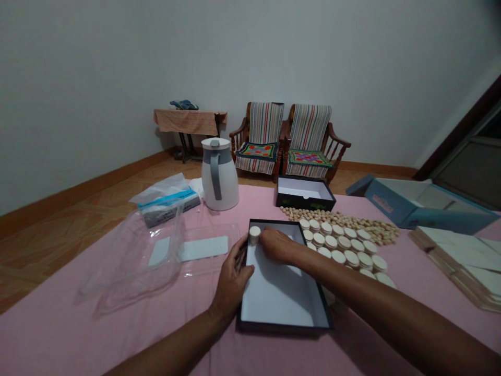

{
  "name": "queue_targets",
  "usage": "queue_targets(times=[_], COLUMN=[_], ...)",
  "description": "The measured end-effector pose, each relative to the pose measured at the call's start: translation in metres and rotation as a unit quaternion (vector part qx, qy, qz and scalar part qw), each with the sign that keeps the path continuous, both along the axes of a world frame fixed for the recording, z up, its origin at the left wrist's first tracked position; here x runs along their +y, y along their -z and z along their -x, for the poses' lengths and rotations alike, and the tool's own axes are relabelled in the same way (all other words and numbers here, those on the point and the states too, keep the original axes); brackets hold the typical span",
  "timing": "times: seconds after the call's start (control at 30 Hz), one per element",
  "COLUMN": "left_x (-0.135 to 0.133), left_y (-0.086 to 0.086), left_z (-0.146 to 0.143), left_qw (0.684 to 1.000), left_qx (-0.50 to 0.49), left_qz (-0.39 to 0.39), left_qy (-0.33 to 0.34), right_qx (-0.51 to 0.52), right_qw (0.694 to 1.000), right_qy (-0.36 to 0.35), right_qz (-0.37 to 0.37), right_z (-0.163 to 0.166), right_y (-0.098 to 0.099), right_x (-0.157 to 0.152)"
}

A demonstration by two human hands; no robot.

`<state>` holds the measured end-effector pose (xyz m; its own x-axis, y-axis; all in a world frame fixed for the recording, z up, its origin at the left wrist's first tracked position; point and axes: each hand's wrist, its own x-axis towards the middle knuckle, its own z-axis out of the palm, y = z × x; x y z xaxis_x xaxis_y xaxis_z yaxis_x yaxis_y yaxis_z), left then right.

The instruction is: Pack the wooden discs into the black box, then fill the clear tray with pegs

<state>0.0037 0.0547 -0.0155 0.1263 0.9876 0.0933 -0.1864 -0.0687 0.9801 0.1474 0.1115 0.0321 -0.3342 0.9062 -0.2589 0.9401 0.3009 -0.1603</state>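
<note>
A shallow black box [284,297] with a white inside lies in front of me on the pink tablecloth. My left hand [234,274] grips its left wall, with the fingers outside and the thumb over the rim. In the far left corner of the box stands a short stack of round pale discs [254,235]. My right hand [277,245] is inside the box, just right of that stack, with its fingers curled together. Whatever is in those fingers is hidden. To the right of the box stand several rows of similar disc stacks [344,243], partly behind my right forearm.
Small round wooden beads [352,222] lie behind the disc stacks. A black tray [305,193], a blue box [426,209] and flat wooden boards [462,256] stand at the back and right. Clear plastic trays [136,261], a tissue pack [170,204] and a white jug [221,177] are on the left.
</note>
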Motion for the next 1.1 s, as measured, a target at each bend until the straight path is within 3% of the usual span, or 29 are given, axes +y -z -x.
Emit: queue_targets(times=[0.27,0.5,1.1], left_x=[0.0,0.0,0.0], left_y=[-0.002,-0.002,-0.001], left_z=[0.0,-0.001,0.0], left_qw=[1.0,1.0,1.0], left_qx=[-0.003,-0.003,-0.005], left_qz=[0.003,0.0,0.002], left_qy=[0.007,0.012,0.009], right_qx=[0.008,0.025,0.057], right_qw=[1.0,0.999,0.998], right_qy=[-0.011,-0.025,-0.025], right_qz=[0.006,0.008,0.007], right_z=[-0.009,-0.018,-0.011], right_y=[0.005,0.001,0.008], right_x=[0.008,-0.006,0.007])
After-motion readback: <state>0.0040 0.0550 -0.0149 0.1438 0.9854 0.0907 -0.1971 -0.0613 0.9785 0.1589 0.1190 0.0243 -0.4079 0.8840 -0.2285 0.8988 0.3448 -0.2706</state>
